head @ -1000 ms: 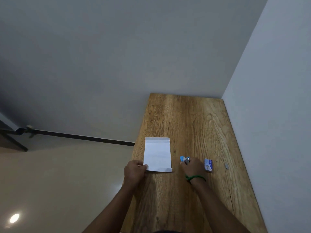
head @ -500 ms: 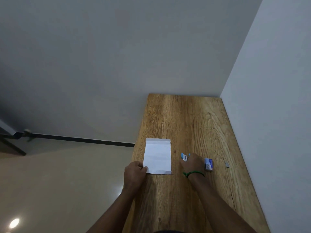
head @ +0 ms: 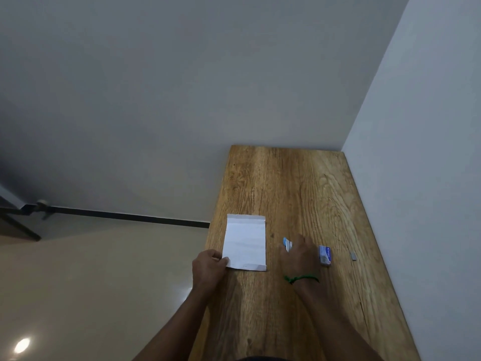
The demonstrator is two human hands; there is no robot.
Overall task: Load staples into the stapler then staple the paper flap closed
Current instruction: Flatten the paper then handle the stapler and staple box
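Observation:
A white folded paper (head: 245,242) with its flap at the far end lies near the left edge of the wooden table (head: 291,183). My left hand (head: 209,267) pinches the paper's near left corner. My right hand (head: 300,256) covers a small blue and silver stapler (head: 287,243), fingers curled over it; only the stapler's far tip shows. A small blue and white staple box (head: 325,255) lies just right of that hand. A short grey strip of staples (head: 353,255) rests further right on the wood.
The table stands against a wall on its right side and another at its far end. Its left edge drops to a beige floor (head: 91,282). A green band circles my right wrist.
My right hand has settled lower over the stapler, hiding more of it. The left hand stays on the paper's corner. The view has shifted slightly.

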